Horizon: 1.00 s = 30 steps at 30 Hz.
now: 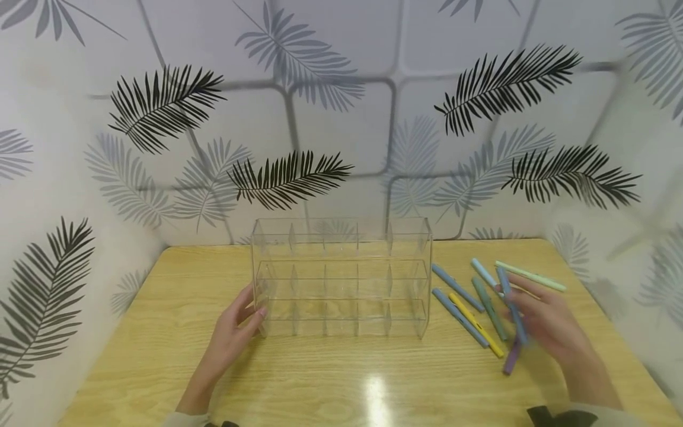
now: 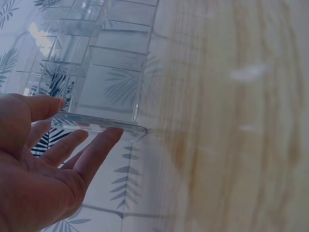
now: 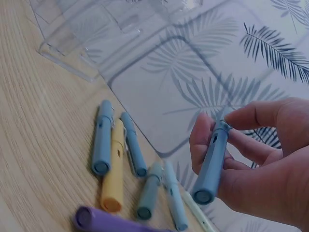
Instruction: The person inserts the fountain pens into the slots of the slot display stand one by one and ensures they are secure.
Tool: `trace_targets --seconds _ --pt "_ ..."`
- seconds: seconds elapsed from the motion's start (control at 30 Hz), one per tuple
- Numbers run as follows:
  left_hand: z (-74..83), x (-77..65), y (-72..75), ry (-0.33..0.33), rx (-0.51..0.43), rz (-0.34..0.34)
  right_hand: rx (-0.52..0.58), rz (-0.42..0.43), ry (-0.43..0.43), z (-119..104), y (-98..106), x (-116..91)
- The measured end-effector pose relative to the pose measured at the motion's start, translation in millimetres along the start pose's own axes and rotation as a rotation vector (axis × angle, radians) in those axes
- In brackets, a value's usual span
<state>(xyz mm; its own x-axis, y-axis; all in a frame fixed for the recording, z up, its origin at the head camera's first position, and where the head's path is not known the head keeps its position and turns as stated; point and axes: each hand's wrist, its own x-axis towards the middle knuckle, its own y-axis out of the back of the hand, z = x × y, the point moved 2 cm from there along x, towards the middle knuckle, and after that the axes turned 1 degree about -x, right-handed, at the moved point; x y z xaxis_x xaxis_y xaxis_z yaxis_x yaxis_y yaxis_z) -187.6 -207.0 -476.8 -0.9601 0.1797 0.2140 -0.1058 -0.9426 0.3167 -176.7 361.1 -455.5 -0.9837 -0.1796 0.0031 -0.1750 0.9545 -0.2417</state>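
Pen [image 3: 211,164] in half-curled right hand [image 3: 265,181]

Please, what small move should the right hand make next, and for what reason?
Probably, the right hand should carry the blue pen it pinches toward the clear organizer. That pen is held above the table, the organizer has many compartments, and the left hand touches its left side, seemingly steadying it.
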Motion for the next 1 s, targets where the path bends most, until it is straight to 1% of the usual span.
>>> trace_targets --seconds 0.13,0.23,0.33,0.43,0.6,0.8,0.9,1.0 --pt "-0.1 -1.3 0.6 0.000 -0.009 0.005 -0.026 0.023 -0.008 0.2 -16.1 7.6" --pt "-1.1 -2.4 0.7 -0.007 -0.019 0.008 -0.017 0.026 -0.001 -3.2 -28.1 11.4" --pt "-2.1 -3.1 0.3 -0.014 -0.027 0.014 -0.008 0.013 0.022 -10.3 -40.1 13.7" --pt "-2.9 -3.0 -0.6 -0.018 -0.027 0.020 -0.043 0.018 0.051 -20.7 -51.4 14.4" --pt "-1.8 -1.5 -2.2 -0.021 -0.024 0.023 -0.130 0.071 0.138 -40.5 -68.4 11.8" --pt "-0.2 0.3 -2.8 -0.005 -0.007 0.044 -0.202 0.134 0.289 -61.3 -93.0 13.4" --pt "0.7 0.8 -2.9 -0.003 0.018 0.064 -0.194 0.164 0.344 -69.3 -109.1 20.9" --pt "0.8 0.7 -2.7 0.007 0.037 0.085 -0.165 0.167 0.382 -74.6 -124.9 31.0"
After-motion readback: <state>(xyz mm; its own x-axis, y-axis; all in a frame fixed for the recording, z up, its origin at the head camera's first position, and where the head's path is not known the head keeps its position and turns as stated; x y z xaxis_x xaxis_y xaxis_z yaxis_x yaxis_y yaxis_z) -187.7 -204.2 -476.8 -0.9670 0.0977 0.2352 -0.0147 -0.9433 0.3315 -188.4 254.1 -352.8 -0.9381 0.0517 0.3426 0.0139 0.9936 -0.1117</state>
